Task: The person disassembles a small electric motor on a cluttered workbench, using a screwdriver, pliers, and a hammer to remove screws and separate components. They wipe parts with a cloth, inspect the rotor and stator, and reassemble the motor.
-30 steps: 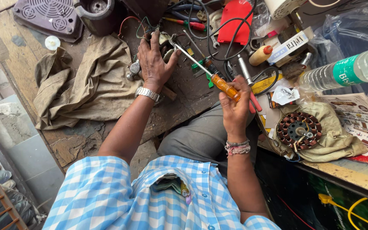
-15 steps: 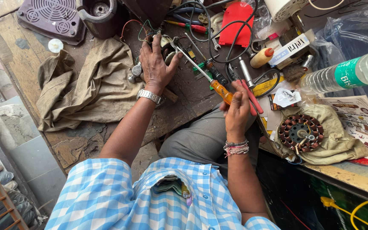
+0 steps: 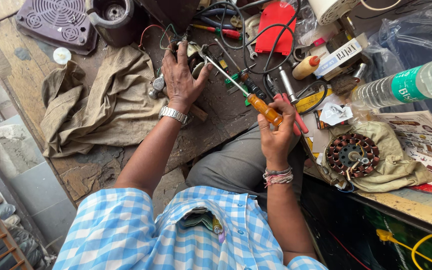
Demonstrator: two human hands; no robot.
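My right hand [image 3: 276,132] grips the orange handle of a long screwdriver [image 3: 256,100]; its shaft runs up and left to a small metal part [image 3: 196,52] on the worn wooden bench [image 3: 96,165]. Spread flat over that part, my left hand [image 3: 181,75] presses it down; a metal watch sits on that wrist. Most of the part is hidden under the left palm and fingers. Red, green and black wires [image 3: 158,32] lead away from it.
A crumpled beige cloth [image 3: 101,105] lies left of my left hand. A wound copper motor stator [image 3: 352,154] rests on another cloth at right, beside a clear plastic bottle [image 3: 406,85] and a magazine [image 3: 421,142]. Loose tools, a red case [image 3: 276,25] and black cables crowd the back.
My right hand has shifted slightly with the screwdriver, its tip staying at the part under my left hand. The left hand holds its place.
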